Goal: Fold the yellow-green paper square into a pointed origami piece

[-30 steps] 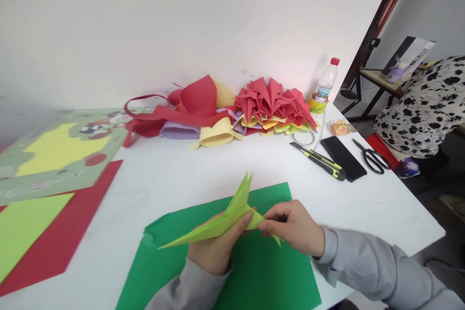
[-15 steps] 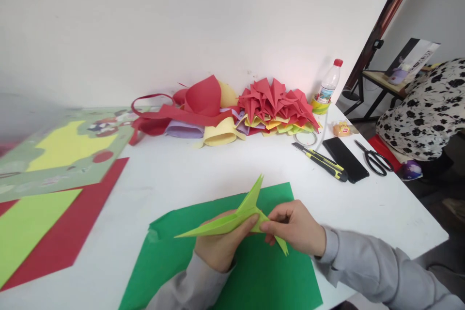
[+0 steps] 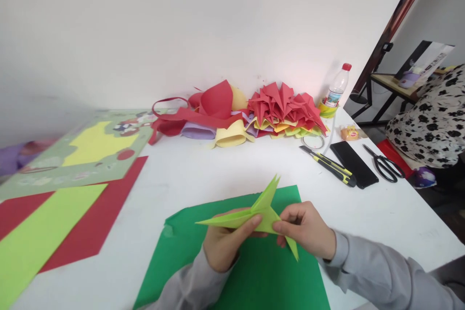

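Note:
A lime-green folded paper shape (image 3: pixel 259 213) with long pointed tips is held above a dark green sheet (image 3: pixel 254 271) on the white table (image 3: pixel 203 174). My left hand (image 3: pixel 223 244) grips it from below, thumb pressed on top. My right hand (image 3: pixel 307 230) pinches its right side, fingers closed on the fold. One point juts up, one sticks out left, and a third hangs down by my right wrist.
A pile of red, yellow and purple folded paper (image 3: pixel 254 114) lies along the wall. A bottle (image 3: pixel 336 89), tape ring (image 3: pixel 313 141), utility knife (image 3: pixel 329 165), black phone (image 3: pixel 354 164) and scissors (image 3: pixel 387 169) sit at the right. Red and lime sheets (image 3: pixel 65 227) lie left. A person in a flowered top (image 3: pixel 425 121) sits at far right.
The view has shifted left, so everything sits further right in frame. The paper shape has tilted a little, its left tip shorter in view. Both hands keep their grip.

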Action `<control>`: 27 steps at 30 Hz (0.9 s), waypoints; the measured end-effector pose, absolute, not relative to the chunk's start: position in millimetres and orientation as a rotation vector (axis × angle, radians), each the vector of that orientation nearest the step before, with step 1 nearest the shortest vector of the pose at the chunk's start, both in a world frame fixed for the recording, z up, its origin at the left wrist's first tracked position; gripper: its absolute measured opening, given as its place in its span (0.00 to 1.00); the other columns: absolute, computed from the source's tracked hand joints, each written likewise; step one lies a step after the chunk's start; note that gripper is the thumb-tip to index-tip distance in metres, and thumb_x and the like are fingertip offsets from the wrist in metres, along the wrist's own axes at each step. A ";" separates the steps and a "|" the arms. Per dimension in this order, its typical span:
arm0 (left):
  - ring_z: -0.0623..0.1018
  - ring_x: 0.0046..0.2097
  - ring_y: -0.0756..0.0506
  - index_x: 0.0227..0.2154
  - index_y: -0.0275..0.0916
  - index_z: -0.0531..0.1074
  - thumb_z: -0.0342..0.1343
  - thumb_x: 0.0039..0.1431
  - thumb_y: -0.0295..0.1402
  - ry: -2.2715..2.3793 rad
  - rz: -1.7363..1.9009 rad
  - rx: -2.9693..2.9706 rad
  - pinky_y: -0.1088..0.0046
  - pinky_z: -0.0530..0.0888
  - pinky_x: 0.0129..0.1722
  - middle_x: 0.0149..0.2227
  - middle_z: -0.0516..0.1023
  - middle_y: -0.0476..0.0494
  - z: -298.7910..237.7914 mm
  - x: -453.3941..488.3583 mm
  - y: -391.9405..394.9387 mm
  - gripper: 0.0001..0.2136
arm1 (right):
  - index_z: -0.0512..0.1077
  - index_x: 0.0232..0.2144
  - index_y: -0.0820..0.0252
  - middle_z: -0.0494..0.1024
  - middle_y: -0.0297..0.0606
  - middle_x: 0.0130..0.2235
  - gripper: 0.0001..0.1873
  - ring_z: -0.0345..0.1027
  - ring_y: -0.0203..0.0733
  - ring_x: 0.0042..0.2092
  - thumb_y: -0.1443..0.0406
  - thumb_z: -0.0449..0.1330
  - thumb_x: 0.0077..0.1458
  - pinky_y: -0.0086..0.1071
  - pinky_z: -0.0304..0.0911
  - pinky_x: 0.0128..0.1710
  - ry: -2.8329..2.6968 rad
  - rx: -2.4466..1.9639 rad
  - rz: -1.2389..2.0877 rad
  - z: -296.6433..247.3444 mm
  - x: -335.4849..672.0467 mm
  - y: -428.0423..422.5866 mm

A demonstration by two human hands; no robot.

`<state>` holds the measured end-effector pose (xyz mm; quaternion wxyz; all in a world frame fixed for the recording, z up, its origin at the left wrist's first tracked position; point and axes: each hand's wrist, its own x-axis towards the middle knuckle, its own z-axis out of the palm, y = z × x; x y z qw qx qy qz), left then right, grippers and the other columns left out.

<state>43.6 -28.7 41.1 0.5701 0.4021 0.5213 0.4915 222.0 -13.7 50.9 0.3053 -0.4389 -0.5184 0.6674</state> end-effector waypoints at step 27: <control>0.56 0.11 0.55 0.03 0.41 0.59 0.62 0.45 0.55 1.362 1.089 0.953 0.76 0.53 0.12 0.06 0.55 0.53 44.7 39.3 -22.7 0.30 | 0.67 0.20 0.61 0.68 0.29 0.19 0.30 0.60 0.33 0.23 0.41 0.68 0.42 0.27 0.55 0.22 -1.300 -1.131 1.772 36.5 226.4 -10.1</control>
